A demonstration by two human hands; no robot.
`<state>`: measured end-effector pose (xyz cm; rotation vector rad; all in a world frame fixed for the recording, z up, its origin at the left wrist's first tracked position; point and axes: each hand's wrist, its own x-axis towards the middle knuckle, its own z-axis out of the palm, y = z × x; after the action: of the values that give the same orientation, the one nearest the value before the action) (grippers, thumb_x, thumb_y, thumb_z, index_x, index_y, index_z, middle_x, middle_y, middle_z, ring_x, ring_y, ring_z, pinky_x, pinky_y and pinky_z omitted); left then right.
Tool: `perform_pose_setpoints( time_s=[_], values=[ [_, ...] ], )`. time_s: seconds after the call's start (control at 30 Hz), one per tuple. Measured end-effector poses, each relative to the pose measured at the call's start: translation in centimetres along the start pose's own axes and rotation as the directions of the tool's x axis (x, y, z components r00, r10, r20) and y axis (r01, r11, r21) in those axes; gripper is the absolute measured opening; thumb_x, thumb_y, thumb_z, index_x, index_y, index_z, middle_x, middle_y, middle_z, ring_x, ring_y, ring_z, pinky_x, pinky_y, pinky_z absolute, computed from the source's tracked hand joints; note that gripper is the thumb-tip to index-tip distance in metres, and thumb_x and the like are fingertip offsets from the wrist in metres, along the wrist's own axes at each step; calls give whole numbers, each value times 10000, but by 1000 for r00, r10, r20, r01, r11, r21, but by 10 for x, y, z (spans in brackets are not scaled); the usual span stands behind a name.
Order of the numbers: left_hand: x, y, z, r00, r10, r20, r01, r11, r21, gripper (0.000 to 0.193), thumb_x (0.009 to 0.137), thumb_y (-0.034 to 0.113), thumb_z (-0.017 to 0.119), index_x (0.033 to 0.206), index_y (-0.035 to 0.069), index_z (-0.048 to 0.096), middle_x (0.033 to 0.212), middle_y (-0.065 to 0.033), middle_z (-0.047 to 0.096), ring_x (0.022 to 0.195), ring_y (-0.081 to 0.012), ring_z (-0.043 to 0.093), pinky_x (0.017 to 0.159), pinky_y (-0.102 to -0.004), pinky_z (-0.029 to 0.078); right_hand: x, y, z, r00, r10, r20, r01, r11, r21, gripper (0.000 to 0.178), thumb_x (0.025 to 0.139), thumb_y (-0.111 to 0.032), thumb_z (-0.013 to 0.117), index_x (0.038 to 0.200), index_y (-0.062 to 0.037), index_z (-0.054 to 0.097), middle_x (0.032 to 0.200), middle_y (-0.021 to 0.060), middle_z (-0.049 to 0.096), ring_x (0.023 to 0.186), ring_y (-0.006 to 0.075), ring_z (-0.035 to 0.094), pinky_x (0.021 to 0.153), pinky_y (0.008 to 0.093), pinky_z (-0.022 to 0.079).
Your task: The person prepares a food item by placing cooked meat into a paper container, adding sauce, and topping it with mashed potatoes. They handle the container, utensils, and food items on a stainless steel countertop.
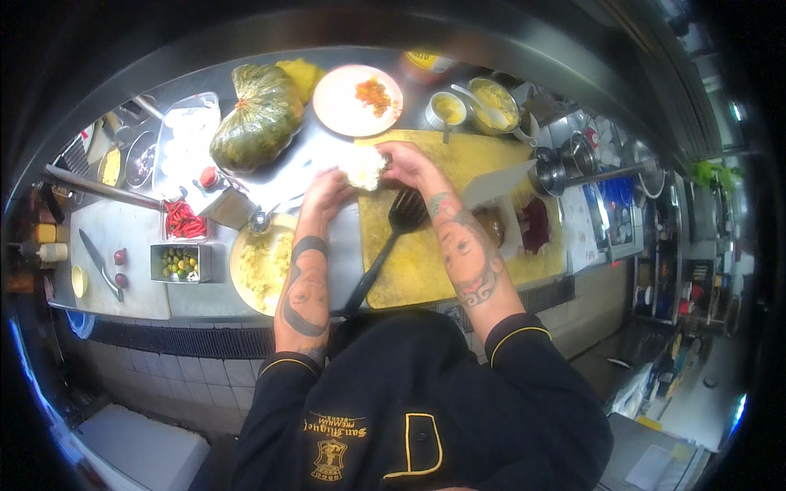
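Observation:
Between my two hands is a white, lumpy piece of food (365,169), whitened by glare so its kind is unclear. My left hand (327,193) grips its near left side, fingers closed. My right hand (404,164) pinches its right side. Just below lies a black slotted spatula (401,214), its head on the yellow cutting board (446,278) and its handle toward my body. A pink-rimmed plate (334,123) with chopped orange-red food stands beyond my hands. By my left forearm, a round plate (244,285) holds yellow mashed or scrambled food.
A green pumpkin (255,123) sits at the back left. Nearer are red chillies (185,221), a metal tin of small green fruits (180,263) and a knife (100,263). At right are a bowl with a spoon (494,105), an upright white sheet (498,182) and dark red food (535,225).

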<state>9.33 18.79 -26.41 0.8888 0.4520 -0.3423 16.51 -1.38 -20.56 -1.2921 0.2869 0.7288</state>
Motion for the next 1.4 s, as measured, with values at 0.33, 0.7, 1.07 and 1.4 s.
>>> perform_pose_setpoints(
  time_s=[0.33,0.7,1.07,1.4],
  values=[
    [-126,37,56,993,117,15,-115,938,327,401,961,55,612,1354,-23,589,1205,-100,684,1101,-223,683,981,-397,553,-115,11,29,972,-200,-126,203,979,11,266,996,-120,585,1216,12,656,1115,136,694,953,215,691,780,353,580],
    [-162,-76,197,969,-134,208,7,856,517,387,976,23,582,1354,-55,603,1260,-131,669,1128,-223,665,942,-359,575,-277,43,-131,953,-82,-293,120,986,113,242,1019,-106,568,1213,11,653,1124,104,687,1033,200,685,818,328,594],
    [-71,-186,244,977,178,117,-210,726,655,371,895,-20,603,1255,-94,647,1144,-160,715,1000,-218,687,863,-332,568,-186,82,-269,922,-259,-287,40,803,-595,364,936,-116,556,1227,48,702,1116,174,748,987,256,714,862,360,558],
    [-81,-184,266,866,496,59,-278,381,882,258,926,70,651,1161,-11,717,1049,-217,757,982,-327,741,891,-398,561,-250,13,-266,814,-565,-134,152,430,-890,301,911,-124,627,1180,-24,718,1067,189,761,1037,306,741,884,409,576]
  ],
)
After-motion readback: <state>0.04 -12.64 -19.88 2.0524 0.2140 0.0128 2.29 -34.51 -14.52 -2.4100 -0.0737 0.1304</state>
